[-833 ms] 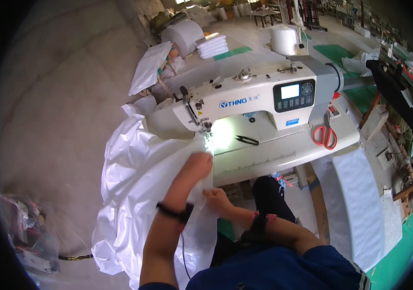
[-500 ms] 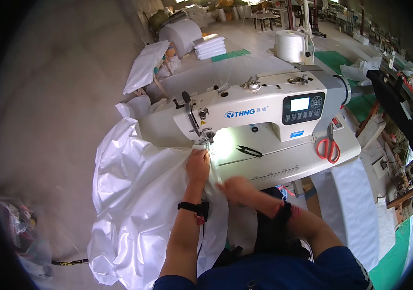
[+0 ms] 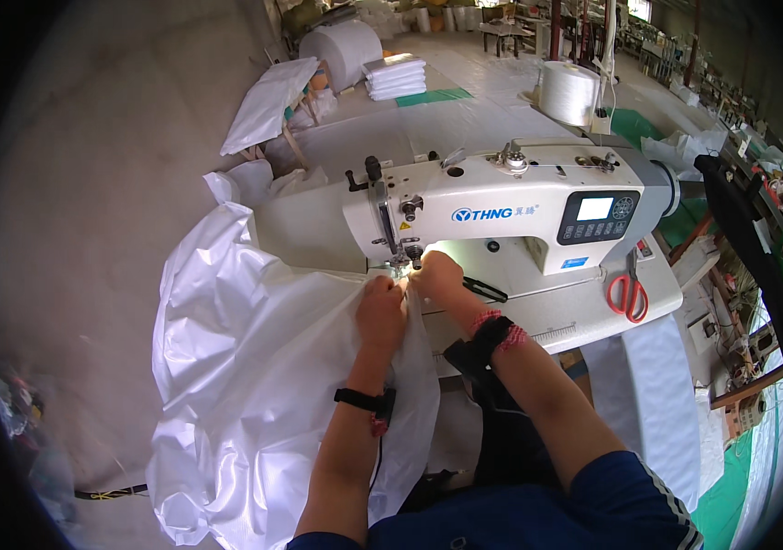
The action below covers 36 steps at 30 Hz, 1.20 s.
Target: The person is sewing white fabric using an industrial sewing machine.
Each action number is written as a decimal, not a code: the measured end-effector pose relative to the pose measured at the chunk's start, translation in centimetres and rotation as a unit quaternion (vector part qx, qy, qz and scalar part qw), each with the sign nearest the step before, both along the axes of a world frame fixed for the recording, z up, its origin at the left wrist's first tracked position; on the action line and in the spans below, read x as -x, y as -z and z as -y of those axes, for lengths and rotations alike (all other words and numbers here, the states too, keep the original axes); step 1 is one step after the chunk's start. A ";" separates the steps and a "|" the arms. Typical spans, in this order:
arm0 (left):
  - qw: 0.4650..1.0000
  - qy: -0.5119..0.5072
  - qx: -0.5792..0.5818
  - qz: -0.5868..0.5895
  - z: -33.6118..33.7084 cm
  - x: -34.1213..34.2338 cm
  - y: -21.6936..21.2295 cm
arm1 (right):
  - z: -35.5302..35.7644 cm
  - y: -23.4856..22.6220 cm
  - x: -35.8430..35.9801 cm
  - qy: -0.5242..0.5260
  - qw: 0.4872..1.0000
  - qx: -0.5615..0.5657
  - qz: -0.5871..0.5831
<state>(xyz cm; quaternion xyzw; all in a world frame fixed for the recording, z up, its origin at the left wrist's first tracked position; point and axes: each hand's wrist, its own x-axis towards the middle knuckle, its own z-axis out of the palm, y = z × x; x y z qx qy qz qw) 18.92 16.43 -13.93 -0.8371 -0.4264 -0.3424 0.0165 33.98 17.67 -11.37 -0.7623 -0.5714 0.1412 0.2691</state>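
Observation:
A large white plastic sheet (image 3: 245,385) hangs in folds over the left front of the sewing machine table. My left hand (image 3: 382,312) is closed on the sheet's edge, just in front of the needle area of the white sewing machine (image 3: 492,202). Beside it, my right hand (image 3: 437,275) reaches up to the right of the presser foot with its fingers drawn together. What those fingers hold is hidden. Black thread snips (image 3: 485,290) lie on the machine bed close to my right hand. Dark bands wrap both wrists.
Red-handled scissors (image 3: 628,295) rest at the bed's right end. Behind the machine stands a large white thread cone (image 3: 567,93). Farther back are a white roll (image 3: 341,53) and a stack of folded white sheets (image 3: 395,77). A dark slanted object (image 3: 758,266) borders the right side.
My right hand has moved up and forward from the table's front edge to the needle area. My left hand stays at the sheet's edge. The view has shifted slightly.

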 end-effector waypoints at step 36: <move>0.999 0.002 0.020 0.047 0.4 -0.3 -0.1 | 3.0 2.4 0.2 -0.158 0.961 -0.166 0.158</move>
